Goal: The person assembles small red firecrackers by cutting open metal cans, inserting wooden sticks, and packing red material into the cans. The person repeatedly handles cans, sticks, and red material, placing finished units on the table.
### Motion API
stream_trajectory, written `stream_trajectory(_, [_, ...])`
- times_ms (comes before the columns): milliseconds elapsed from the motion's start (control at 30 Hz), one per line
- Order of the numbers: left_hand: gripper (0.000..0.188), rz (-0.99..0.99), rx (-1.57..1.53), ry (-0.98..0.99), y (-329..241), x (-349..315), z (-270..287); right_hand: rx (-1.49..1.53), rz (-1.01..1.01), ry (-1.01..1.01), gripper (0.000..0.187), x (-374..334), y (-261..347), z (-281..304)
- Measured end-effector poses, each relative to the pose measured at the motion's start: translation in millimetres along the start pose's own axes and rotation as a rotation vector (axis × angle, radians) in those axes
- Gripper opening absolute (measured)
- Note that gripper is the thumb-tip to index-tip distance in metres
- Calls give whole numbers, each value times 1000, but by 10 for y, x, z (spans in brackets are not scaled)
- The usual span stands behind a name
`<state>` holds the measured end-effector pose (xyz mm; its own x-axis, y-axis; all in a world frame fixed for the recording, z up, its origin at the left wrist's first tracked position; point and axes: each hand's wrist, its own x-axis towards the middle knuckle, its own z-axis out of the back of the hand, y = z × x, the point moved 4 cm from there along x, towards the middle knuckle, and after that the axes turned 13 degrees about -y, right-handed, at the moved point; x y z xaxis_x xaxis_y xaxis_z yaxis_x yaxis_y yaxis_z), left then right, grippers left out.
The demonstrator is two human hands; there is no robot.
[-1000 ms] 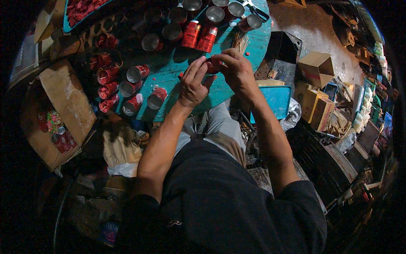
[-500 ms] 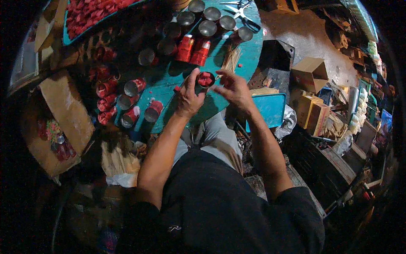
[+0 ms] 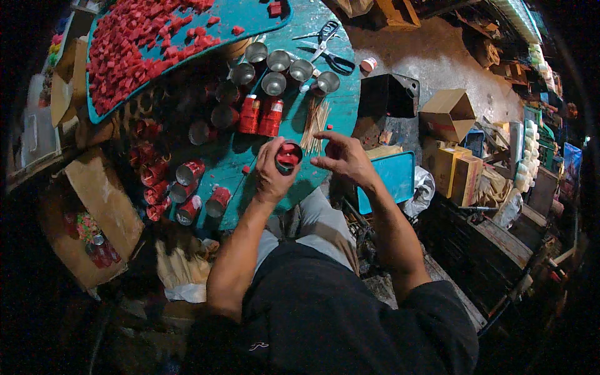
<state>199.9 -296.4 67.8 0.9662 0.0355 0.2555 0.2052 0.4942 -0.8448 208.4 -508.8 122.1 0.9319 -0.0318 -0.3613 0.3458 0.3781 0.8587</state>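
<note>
One small can [image 3: 287, 169] is clasped by our left hand [image 3: 271, 173], the fingers wrapped around its side and its mouth facing up toward us. Red pieces [image 3: 289, 152] show inside; how deep they go we cannot tell. Our right hand [image 3: 347, 160] hangs just beside the can, thumb and fingertips apart, nothing visible between them. We would do well to hold the wall firmly without squeezing, since it looks thin and could dent, to leave the mouth uncovered, and to mind the rim, which may be sharp. Beyond, on the teal table [image 3: 240, 149], thin sticks [image 3: 315, 125] lie near two red cans [image 3: 270, 119], with scissors [image 3: 323, 45] farther off. At upper left, a tray [image 3: 254, 17] bears many red cubes [image 3: 134, 50].
</note>
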Motion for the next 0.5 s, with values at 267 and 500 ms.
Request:
stream_trajectory(267, [62,-170,-168,94,-1245,1094,-497,132,192,-27,64,358,334,923])
stream_trajectory(500, [59,-216,-60,-10,-1241,2006,-896,-81,473,-110,65,1736,798,1438])
